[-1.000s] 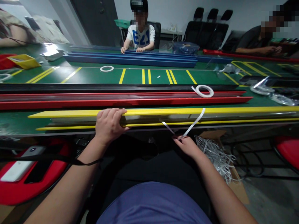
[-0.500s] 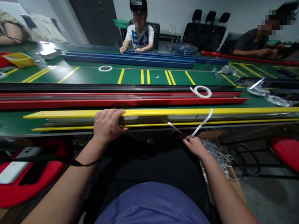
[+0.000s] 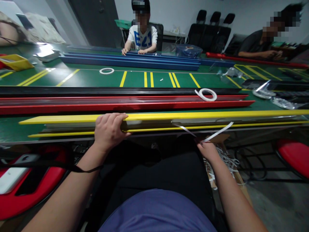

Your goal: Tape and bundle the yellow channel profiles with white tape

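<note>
A long yellow channel-shaped strip (image 3: pixel 169 116) lies along the near edge of the green table. My left hand (image 3: pixel 108 132) is wrapped over its upper edge, thumb at the lower edge. My right hand (image 3: pixel 206 148) pinches a thin white strip (image 3: pixel 187 130), which looks like tape backing. One stretch of the strip runs left into the channel; its loose end sticks up to the right of the hand. Behind the yellow piece lies a red channel strip (image 3: pixel 120 104), with a roll of white tape (image 3: pixel 208 94) on its right part.
Black (image 3: pixel 120 91) and blue strips (image 3: pixel 130 61) lie farther back. A box of discarded white strips (image 3: pixel 227 164) stands below my right hand. Red stools flank me; phones (image 3: pixel 16 177) rest on the left one. Two people (image 3: pixel 142 35) sit across the table.
My right hand has moved to the right, drawing the white strip along, and its loose end has swung right. My left hand keeps its hold on the yellow strip.
</note>
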`<state>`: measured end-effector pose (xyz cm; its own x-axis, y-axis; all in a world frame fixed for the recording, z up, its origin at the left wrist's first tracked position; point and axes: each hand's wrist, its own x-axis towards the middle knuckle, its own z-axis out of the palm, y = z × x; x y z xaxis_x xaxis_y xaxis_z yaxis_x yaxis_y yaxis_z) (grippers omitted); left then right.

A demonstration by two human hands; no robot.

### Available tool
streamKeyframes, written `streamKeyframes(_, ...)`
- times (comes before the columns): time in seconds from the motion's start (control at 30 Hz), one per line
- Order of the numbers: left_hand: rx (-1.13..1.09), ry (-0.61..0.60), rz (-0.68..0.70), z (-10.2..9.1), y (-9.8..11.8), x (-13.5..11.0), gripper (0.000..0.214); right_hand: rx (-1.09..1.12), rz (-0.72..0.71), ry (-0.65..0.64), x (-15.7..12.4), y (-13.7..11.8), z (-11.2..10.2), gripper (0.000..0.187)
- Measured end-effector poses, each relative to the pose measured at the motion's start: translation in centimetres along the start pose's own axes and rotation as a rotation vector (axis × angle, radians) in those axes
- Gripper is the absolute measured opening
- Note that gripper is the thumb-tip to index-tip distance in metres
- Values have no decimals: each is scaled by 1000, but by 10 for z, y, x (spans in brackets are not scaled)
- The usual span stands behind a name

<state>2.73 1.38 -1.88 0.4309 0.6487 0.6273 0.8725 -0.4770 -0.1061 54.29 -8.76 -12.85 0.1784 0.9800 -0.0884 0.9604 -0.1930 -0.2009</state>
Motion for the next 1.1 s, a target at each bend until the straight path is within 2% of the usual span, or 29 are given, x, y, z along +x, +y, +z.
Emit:
streamKeyframes(0.27, -50, -44, -35, 1, -1, 0, 66, -12, 94, 18, 4, 7, 7, 44)
streamKeyframes(0.7, -38, -87, -44, -1, -2, 2, 67, 137, 203, 14, 8, 40, 27, 44)
streamKeyframes(1.1, 5, -70, -24, -1, -4, 1, 69, 240, 300, 25, 1, 65, 50, 44)
